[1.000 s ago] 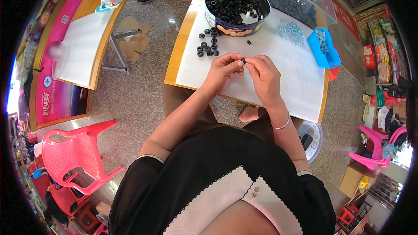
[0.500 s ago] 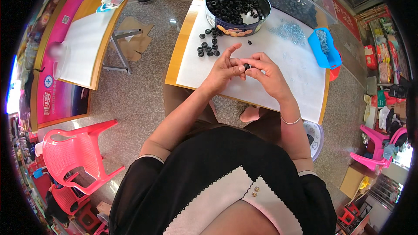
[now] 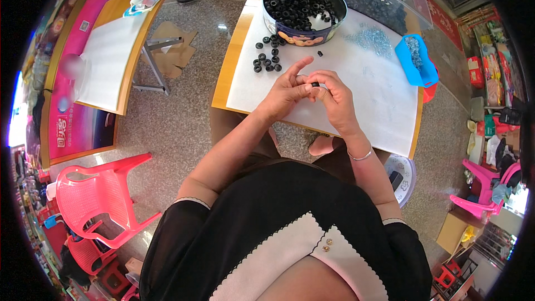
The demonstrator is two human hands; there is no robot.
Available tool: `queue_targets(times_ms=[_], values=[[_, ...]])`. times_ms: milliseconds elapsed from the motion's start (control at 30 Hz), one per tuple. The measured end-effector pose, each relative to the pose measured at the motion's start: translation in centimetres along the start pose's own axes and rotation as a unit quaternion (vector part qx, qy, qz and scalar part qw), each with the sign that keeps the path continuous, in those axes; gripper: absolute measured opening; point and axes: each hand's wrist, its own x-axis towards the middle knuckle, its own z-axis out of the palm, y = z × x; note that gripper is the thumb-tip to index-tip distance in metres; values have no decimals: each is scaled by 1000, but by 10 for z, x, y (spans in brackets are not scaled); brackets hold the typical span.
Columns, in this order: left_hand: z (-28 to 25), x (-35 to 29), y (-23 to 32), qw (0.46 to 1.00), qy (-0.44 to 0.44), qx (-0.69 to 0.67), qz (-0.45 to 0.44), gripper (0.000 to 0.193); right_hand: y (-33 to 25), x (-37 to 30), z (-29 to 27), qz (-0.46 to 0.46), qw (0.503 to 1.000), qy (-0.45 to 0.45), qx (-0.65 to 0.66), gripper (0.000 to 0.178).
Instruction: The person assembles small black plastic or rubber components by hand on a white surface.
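Head view shows the left hand (image 3: 283,96) and right hand (image 3: 338,100) together, pinching a small black piece (image 3: 315,84) over the white-covered table (image 3: 384,106), apparently mid-fingering, the next move calling for steady pressure.

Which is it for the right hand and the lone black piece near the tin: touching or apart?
Apart: the head view shows white sheet between the right hand and the lone black piece.

The white sheet (image 3: 368,108) is brightly lit; glints are reflected off the floor (image 3: 178,117); highlights are blown out and shapes bent toward both side rims.
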Motion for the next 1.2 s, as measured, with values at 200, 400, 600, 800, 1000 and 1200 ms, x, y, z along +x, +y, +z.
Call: queue_targets(times_ms=[200,400,600,800,1000,1200], values=[[-2,3,0,999,0,-44,-1,70,2,2,3,-19,999,9,33,21],[-3,7,-3,998,3,-53,-15,68,-2,-1,-6,-15,1000,5,1,25],[4,0,3,999,34,-5,-20,55,-10,13,-32,-37,989,-1,-141,24],[7,3,5,1000,17,3,-22,47,-43,113,-124,-21,965,195,-174,33],[8,4,6,999,29,-19,-42,36,-54,197,-187,-38,915,341,-213,35],[5,4,6,998,29,-30,-55,34,-27,141,-117,-99,902,233,-351,17]])
